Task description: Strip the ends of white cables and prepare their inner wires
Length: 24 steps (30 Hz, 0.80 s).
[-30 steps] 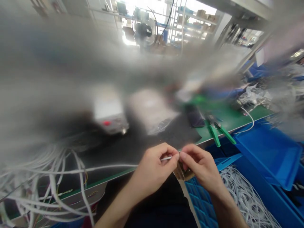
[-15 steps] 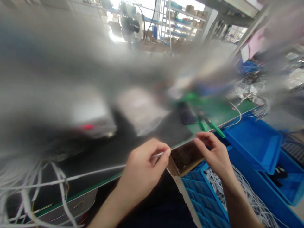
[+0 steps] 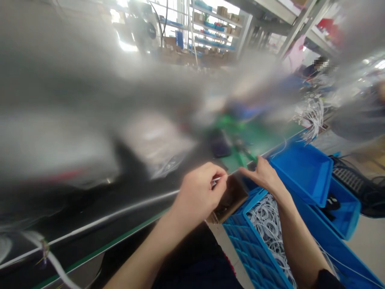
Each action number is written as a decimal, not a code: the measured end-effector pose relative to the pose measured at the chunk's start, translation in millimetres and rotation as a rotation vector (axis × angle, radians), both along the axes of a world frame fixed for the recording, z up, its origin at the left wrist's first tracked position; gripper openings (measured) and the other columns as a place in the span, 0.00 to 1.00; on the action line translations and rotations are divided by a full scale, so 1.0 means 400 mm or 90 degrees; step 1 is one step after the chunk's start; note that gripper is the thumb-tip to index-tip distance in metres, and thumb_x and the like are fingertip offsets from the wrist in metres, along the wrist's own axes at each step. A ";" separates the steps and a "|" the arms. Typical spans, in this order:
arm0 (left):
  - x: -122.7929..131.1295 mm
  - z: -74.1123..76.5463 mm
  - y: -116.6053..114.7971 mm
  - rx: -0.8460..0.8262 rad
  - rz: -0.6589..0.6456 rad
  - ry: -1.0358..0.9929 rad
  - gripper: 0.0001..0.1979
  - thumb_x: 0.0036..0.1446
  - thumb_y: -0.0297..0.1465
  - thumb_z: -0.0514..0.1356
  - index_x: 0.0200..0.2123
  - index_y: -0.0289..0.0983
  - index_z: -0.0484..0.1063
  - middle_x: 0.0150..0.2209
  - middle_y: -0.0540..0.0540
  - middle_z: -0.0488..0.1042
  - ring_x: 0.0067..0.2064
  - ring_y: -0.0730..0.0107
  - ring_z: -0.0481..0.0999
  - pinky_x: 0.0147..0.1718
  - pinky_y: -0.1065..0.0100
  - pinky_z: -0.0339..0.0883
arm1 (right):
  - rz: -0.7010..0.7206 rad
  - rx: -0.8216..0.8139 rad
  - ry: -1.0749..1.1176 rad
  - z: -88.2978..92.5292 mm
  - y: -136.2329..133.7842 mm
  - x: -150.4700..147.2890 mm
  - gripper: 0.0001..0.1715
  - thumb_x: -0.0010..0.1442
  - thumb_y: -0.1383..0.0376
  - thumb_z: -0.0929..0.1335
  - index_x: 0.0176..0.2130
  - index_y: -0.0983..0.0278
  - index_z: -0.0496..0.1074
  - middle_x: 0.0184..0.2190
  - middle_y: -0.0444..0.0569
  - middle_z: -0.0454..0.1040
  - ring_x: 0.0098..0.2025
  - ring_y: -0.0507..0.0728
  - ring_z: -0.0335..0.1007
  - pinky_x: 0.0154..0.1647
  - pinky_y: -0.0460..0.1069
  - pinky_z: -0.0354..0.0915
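My left hand (image 3: 204, 190) is closed in a pinch on the end of a white cable (image 3: 120, 213). The cable stretches away to the left along the front of the bench. Over the bench edge, my right hand (image 3: 264, 174) has its thumb and fingers apart and holds nothing I can see. Its fingertips are close to green-handled pliers (image 3: 241, 159) lying on the green mat; whether they touch is blurred. Below and between the hands is an open cardboard box (image 3: 231, 208), its inside dark.
A blue crate (image 3: 240, 241) of coiled white cables stands at right, beside blue bins (image 3: 303, 172). A dark phone-like object (image 3: 220, 143) and a clear plastic bag (image 3: 168, 164) lie on the bench. More white cables (image 3: 315, 116) lie at far right. A person (image 3: 314, 68) is in the background.
My left hand has moved right and slightly up, pulling the cable along. My right hand has shifted toward the pliers and stretched its fingers. The view has swung to the right.
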<state>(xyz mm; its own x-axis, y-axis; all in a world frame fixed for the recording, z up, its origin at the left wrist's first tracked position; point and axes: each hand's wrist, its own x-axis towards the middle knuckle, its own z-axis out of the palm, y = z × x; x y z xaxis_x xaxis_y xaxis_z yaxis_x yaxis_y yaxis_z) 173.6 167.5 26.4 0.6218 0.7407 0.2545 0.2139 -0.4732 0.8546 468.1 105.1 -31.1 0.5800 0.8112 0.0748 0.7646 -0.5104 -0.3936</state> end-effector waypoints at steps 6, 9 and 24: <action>-0.011 -0.084 0.040 -0.111 0.019 0.067 0.10 0.68 0.33 0.62 0.38 0.37 0.83 0.36 0.45 0.84 0.36 0.63 0.80 0.33 0.69 0.67 | -0.001 0.124 0.338 0.023 -0.067 0.001 0.36 0.62 0.38 0.69 0.50 0.65 0.77 0.44 0.61 0.82 0.39 0.67 0.79 0.42 0.63 0.80; -0.024 -0.081 0.039 -0.164 0.006 0.079 0.11 0.67 0.34 0.62 0.37 0.36 0.83 0.34 0.47 0.84 0.34 0.65 0.80 0.32 0.70 0.67 | 0.026 0.185 0.494 0.027 -0.141 -0.049 0.46 0.67 0.35 0.55 0.60 0.64 0.75 0.52 0.64 0.80 0.44 0.68 0.80 0.45 0.67 0.81; -0.024 -0.053 -0.002 -0.341 -0.086 0.048 0.10 0.67 0.35 0.61 0.37 0.38 0.81 0.31 0.48 0.84 0.33 0.64 0.83 0.33 0.69 0.74 | 0.077 0.173 0.820 -0.030 -0.175 -0.380 0.16 0.57 0.66 0.71 0.46 0.62 0.80 0.45 0.52 0.82 0.50 0.65 0.77 0.53 0.56 0.71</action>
<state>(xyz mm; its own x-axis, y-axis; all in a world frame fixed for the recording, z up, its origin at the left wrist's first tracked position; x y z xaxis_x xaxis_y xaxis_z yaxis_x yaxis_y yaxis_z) 164.0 166.5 5.0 0.7222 0.6665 -0.1849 0.2520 -0.0046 0.9677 316.1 35.0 -43.2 0.2834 0.9091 -0.3053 -0.1967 -0.2565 -0.9463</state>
